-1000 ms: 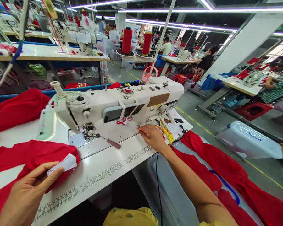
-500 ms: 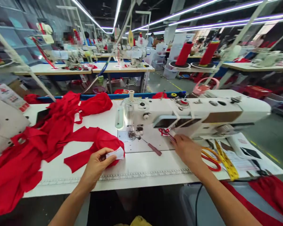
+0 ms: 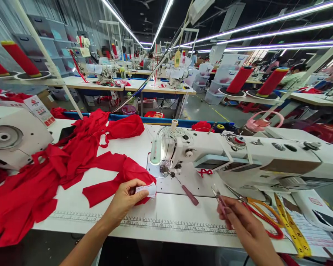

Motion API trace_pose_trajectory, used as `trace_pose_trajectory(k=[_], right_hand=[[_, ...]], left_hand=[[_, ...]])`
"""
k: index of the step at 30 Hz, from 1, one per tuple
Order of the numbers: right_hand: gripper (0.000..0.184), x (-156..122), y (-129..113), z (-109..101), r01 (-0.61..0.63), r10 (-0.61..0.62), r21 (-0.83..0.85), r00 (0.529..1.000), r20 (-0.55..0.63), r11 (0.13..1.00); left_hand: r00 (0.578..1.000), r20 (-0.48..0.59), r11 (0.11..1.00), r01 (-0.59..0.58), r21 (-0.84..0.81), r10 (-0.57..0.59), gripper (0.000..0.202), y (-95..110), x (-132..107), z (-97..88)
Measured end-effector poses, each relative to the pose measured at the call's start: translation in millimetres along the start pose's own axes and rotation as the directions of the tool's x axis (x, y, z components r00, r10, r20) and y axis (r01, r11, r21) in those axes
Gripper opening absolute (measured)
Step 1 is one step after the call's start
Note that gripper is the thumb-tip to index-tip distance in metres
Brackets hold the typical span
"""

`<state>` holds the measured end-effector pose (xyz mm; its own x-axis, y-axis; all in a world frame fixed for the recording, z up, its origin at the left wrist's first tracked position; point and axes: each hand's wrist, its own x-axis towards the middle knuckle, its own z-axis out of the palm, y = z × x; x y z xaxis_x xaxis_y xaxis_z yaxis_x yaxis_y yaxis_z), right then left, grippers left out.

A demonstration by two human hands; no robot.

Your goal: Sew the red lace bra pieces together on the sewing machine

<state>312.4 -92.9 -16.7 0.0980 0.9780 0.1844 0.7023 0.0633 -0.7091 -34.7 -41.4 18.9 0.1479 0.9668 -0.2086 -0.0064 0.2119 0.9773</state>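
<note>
The left hand (image 3: pixel 124 197) pinches a small stack of white slips (image 3: pixel 150 190) between thumb and fingers, over the rounded end of a red fabric piece (image 3: pixel 133 171) lying on the white desk (image 3: pixel 180 210). The right hand (image 3: pixel 244 218) is closed around a pair of thread snips (image 3: pixel 221 203), their pointed blades directed away from the person, above the desk and well apart from the left hand.

Between the hands lies a screwdriver (image 3: pixel 190 195) with a maroon handle, its shaft reaching toward the needle area of the white sewing machine (image 3: pixel 208 146). A printed ruler scale (image 3: pixel 169 224) runs along the near edge. Just beyond the right hand are scissors (image 3: pixel 277 233) with orange and red handles, then a yellow tape measure (image 3: pixel 292 229) over printed papers (image 3: pixel 318 231).

Left of the left hand, a heap of red fabric (image 3: pixel 69 162) spreads beside a second machine (image 3: pixel 13 133). Behind, red thread cones (image 3: pixel 240 79) stand on round holders.
</note>
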Motion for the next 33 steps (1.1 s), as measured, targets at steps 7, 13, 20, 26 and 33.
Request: trace_pose_trajectory(k=[7,13,20,26,33], right_hand=[[0.042,7.0,-98.1,69.8,-0.419,-0.077,0.791,0.862,0.501,0.446],[0.028,15.8,-121.6,98.9,0.298,-0.334,0.245,0.934,0.124,0.923],[0.027,17.0,-121.4,111.7,0.577,-0.596,-0.239,0.803,-0.010,0.781],[0.028,18.0,-122.0,111.2,0.576,-0.597,-0.248,0.802,-0.013,0.779],[0.029,18.4,-121.8,112.2,0.567,-0.595,-0.273,0.803,-0.027,0.777]], left_hand=[[1.000,-0.011,0.999,-0.001,0.036,0.002,0.041,5.7,3.2,6.1],[1.000,-0.019,0.999,-0.017,0.045,0.018,0.036,9.9,-1.1,3.0],[1.000,-0.011,0.999,-0.014,0.039,0.014,0.035,9.3,-2.5,1.4],[1.000,-0.003,0.999,-0.020,0.049,0.020,0.032,6.6,-3.2,1.2],[1.000,-0.007,0.999,-0.014,0.028,0.014,0.033,6.4,-0.6,2.8]])
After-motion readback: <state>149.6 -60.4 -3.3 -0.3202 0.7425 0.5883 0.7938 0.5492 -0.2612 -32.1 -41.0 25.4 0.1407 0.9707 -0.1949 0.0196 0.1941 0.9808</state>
